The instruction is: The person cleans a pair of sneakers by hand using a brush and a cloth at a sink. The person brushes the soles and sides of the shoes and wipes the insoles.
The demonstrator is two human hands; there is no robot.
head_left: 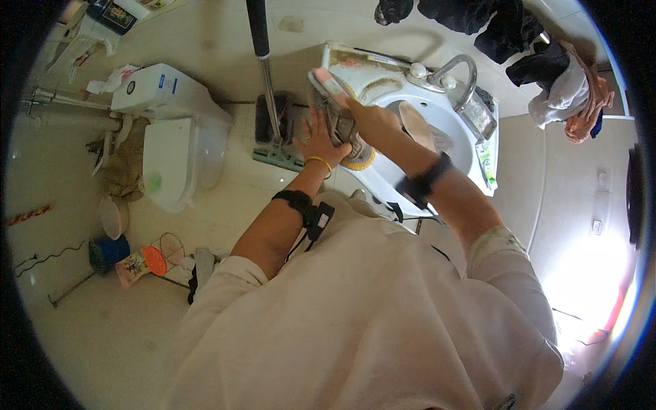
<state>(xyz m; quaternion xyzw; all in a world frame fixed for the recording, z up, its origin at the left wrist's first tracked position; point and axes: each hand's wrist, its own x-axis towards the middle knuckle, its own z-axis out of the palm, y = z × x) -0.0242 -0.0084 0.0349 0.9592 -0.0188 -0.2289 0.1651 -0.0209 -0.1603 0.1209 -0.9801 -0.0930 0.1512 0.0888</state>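
right hand point(377, 126) is gripping a pinkish brush point(333, 87), left hand point(317, 145) is resting fingers-wide on a grey shoe-like thing point(344, 127) by the sink point(380, 179) (scrubbing, i'm guessing); next stroke's probably needing firm bracing.

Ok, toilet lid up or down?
Down: the toilet lid lies flat in front of the tank, its white face showing and no open bowl visible.

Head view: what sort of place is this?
Most likely a bathroom, perhaps in a home, though that part is a guess. What shows it: a white toilet with its lid down, and a white washbasin with a curved metal tap.
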